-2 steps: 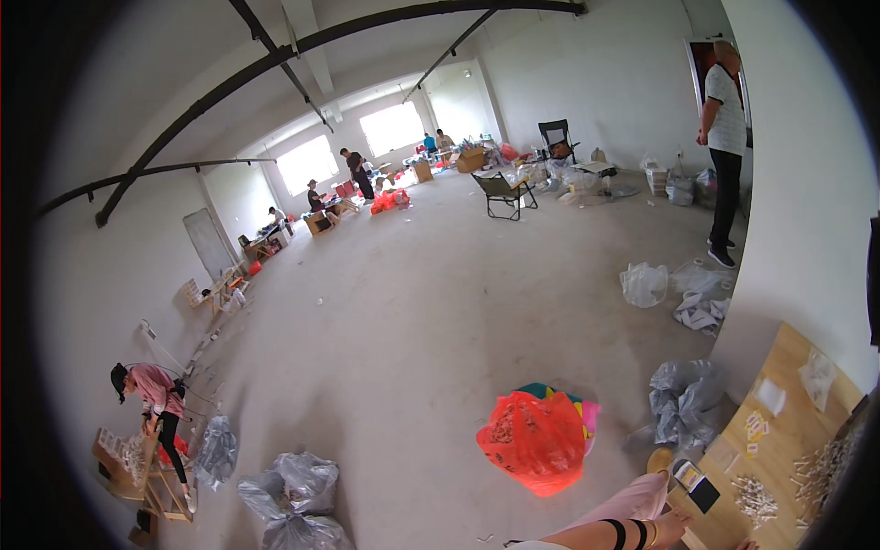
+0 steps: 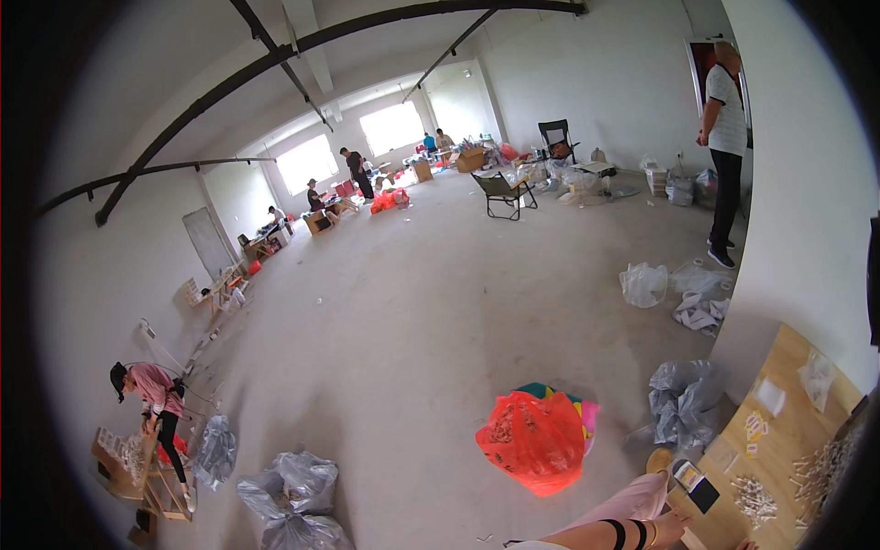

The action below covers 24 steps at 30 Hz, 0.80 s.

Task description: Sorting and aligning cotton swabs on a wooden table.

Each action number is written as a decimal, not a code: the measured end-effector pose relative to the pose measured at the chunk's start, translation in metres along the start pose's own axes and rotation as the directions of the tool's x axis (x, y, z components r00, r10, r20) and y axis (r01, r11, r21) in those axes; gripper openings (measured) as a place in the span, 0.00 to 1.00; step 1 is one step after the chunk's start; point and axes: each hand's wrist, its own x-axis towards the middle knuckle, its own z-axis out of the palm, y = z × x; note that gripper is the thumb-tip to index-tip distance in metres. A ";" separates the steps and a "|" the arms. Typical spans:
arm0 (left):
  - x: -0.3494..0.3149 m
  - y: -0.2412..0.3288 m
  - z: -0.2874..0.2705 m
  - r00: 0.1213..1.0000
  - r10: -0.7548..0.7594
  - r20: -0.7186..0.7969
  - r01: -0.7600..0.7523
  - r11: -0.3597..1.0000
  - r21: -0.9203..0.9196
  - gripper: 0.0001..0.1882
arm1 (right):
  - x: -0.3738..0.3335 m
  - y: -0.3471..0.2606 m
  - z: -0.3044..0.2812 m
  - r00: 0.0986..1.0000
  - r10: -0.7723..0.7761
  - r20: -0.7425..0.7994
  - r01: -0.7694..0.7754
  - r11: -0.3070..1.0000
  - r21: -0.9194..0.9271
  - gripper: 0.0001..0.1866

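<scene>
My left forearm, with black bands round it, comes in from the lower edge. My left hand (image 2: pixel 669 530) is at the near edge of the wooden table (image 2: pixel 779 376); its fingers are too small and cut off to read. Only a sliver of my right hand (image 2: pixel 747 545) shows at the bottom edge. Close to the left hand lies a flat dark item (image 2: pixel 703 496) beside a small yellow-and-white one (image 2: pixel 687 475). Beyond them on the table are a pile of small white stick-like pieces (image 2: pixel 755 501), a larger heap of similar pieces (image 2: pixel 825 472) and some yellow-and-white labels (image 2: pixel 755 431).
A red plastic bag (image 2: pixel 532 445) stands on the floor left of the table, with grey bags (image 2: pixel 683 399) nearer the wall. More grey bags (image 2: pixel 293 495) lie at lower left. A person in pink (image 2: pixel 151 385) bends over another table; another person (image 2: pixel 726 119) stands at right.
</scene>
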 end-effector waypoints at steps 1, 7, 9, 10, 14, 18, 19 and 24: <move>-0.004 -0.002 0.013 1.000 -0.022 -0.003 0.022 1.000 -0.004 0.13 | 0.002 -0.013 -0.005 1.000 -0.013 0.016 0.013 0.999 0.030 0.23; 0.001 0.002 -0.008 0.955 -0.296 0.021 0.254 0.781 -0.571 0.14 | -0.001 -0.009 -0.010 1.000 0.000 -0.016 0.001 0.995 0.099 0.25; 0.004 0.005 -0.045 0.952 0.030 0.303 0.006 0.993 -0.116 0.14 | -0.005 0.001 -0.007 0.999 0.055 0.000 -0.054 0.983 0.173 0.25; 0.001 0.006 -0.051 0.953 0.029 0.303 0.006 0.993 -0.116 0.14 | -0.005 0.000 -0.006 0.997 0.080 0.019 -0.082 0.982 0.168 0.26; -0.006 0.004 -0.059 0.965 0.000 0.262 0.028 0.994 -0.104 0.13 | -0.005 -0.008 -0.014 0.998 0.046 0.042 -0.050 0.994 0.098 0.27; -0.008 -0.005 -0.041 0.969 -0.005 0.245 0.030 0.995 -0.097 0.13 | 0.001 -0.016 -0.009 0.997 0.071 0.040 -0.078 0.977 0.200 0.26; -0.005 -0.002 -0.043 0.969 0.003 0.247 0.022 0.995 -0.100 0.13 | 0.001 -0.011 -0.008 0.997 0.060 0.056 -0.068 0.984 0.165 0.26; 0.002 0.008 -0.046 0.953 0.049 0.299 -0.035 0.998 -0.052 0.13 | -0.001 0.006 -0.009 0.998 0.027 0.053 -0.029 0.999 0.045 0.24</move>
